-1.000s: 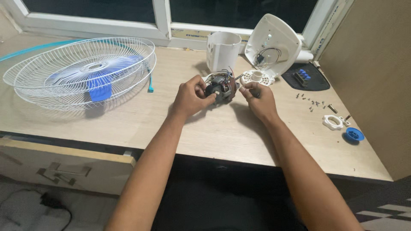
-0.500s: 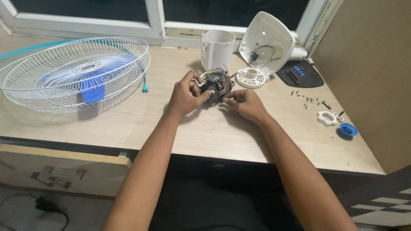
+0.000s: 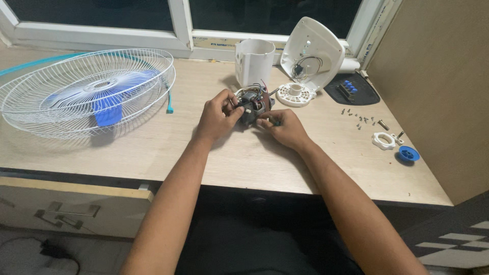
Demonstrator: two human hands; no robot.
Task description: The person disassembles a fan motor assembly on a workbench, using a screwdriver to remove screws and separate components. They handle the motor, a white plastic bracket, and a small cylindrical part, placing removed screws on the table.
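Observation:
A small fan motor (image 3: 252,106) with exposed coloured wires sits on the wooden desk (image 3: 153,147) in front of me. My left hand (image 3: 216,119) grips its left side. My right hand (image 3: 285,127) is closed at the motor's lower right, with its fingertips pinching a small dark part against the motor; what that part is cannot be made out.
A white wire fan guard (image 3: 86,89) with blue blades lies at the left. Behind the motor stand a white housing cup (image 3: 254,61) and a white rear cover (image 3: 313,53) with a round grille piece. A black button panel (image 3: 351,89), loose screws (image 3: 361,119), a white ring (image 3: 383,140) and a blue cap (image 3: 408,154) lie at the right.
My right hand has dropped from the motor's upper right to its lower right side. The view has shifted slightly; my left hand keeps hold of the motor.

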